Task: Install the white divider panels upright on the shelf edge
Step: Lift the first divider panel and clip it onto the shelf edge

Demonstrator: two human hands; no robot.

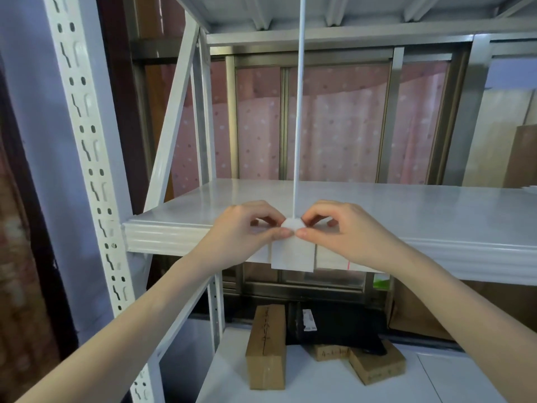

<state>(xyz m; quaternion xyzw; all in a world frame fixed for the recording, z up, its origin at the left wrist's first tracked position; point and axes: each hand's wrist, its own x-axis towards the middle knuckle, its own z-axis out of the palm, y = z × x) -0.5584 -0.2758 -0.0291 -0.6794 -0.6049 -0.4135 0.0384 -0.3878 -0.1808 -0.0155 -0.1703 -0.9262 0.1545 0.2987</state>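
Note:
A thin white divider panel (299,112) stands upright, seen edge-on, rising from the front edge of the white shelf (162,231) up to the shelf above. Its white base clip (293,254) hangs over the shelf's front lip. My left hand (247,231) pinches the top of the clip from the left, thumb and fingers closed on it. My right hand (345,231) pinches the same spot from the right. The thumbs nearly touch in front of the panel's foot.
A perforated white upright post (87,158) and a diagonal brace (174,112) stand at the left. On the lower shelf lie brown cardboard boxes (266,347) and a black item (337,327). A window with a pink curtain (337,123) is behind the rack.

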